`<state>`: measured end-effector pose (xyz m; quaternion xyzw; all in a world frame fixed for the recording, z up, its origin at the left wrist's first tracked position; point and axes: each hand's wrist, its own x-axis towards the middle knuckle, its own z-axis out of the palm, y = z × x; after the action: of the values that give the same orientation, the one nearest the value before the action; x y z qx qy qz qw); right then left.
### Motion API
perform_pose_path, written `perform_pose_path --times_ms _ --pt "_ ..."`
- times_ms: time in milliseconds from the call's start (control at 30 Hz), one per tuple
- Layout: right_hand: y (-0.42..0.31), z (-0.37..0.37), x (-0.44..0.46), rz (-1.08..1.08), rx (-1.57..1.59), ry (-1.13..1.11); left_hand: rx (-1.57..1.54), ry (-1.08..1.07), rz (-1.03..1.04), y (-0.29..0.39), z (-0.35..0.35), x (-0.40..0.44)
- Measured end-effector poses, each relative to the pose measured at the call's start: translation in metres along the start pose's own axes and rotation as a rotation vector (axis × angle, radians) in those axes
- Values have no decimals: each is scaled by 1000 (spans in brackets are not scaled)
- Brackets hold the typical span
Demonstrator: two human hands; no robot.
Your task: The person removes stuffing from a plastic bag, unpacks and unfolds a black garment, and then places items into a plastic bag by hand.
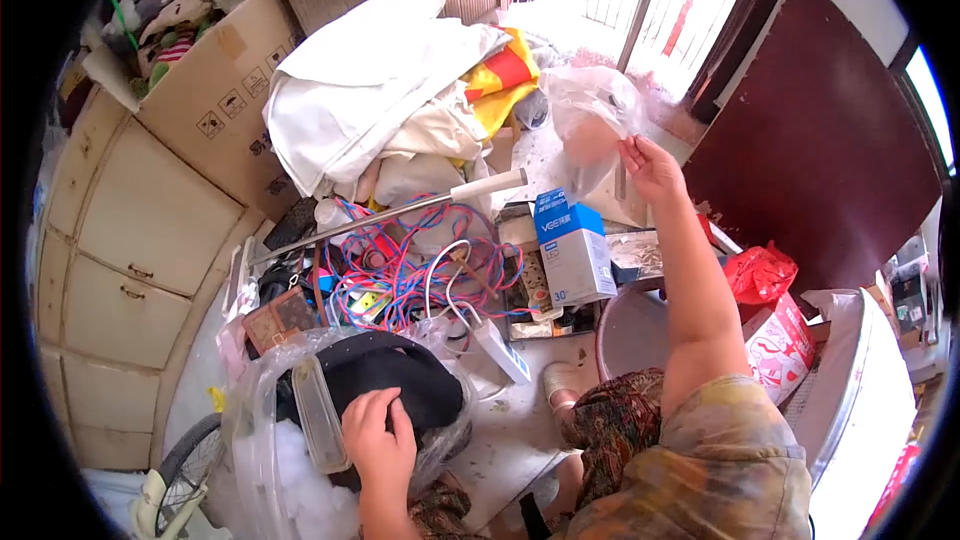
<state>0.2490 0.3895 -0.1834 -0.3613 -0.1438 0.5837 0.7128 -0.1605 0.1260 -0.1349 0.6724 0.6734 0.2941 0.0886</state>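
Observation:
Out to the right, my right hand (652,170) pinches the edge of a thin clear plastic bag (597,105), which hangs loosely from the fingers. My left hand (380,437) is low, its fingers slightly bent and apart, over a large clear plastic sack (255,440). A clear plastic box or lid (320,410) lies just beside that hand; whether they touch I cannot tell. Black cloth (400,370) and white fluffy stuffing (305,475) fill the sack.
Tangled pink and blue cable (410,260), a metal pole (390,210) and a blue-white LED bulb box (575,250) lie ahead. Behind them is piled white fabric (370,80). A basin (630,330) and red bag (760,273) are right; cream drawers (150,220) stand left.

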Motion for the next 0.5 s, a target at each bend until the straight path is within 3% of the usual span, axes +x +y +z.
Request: perform_pose_path --times_ms 200,267,333,433,500 --pt "-44 42 -76 221 40 -63 -52 71 74 5 -5 1" --pt "-47 56 -104 414 72 -322 -139 74 50 0 2 0" --pt "-38 76 -138 440 60 -322 -205 16 -32 -1 8 0" --pt "-25 110 -185 472 69 -310 -550 -126 -221 -13 40 -4" --pt "-13 117 -206 482 102 -304 -1027 -302 -500 -7 51 -4"
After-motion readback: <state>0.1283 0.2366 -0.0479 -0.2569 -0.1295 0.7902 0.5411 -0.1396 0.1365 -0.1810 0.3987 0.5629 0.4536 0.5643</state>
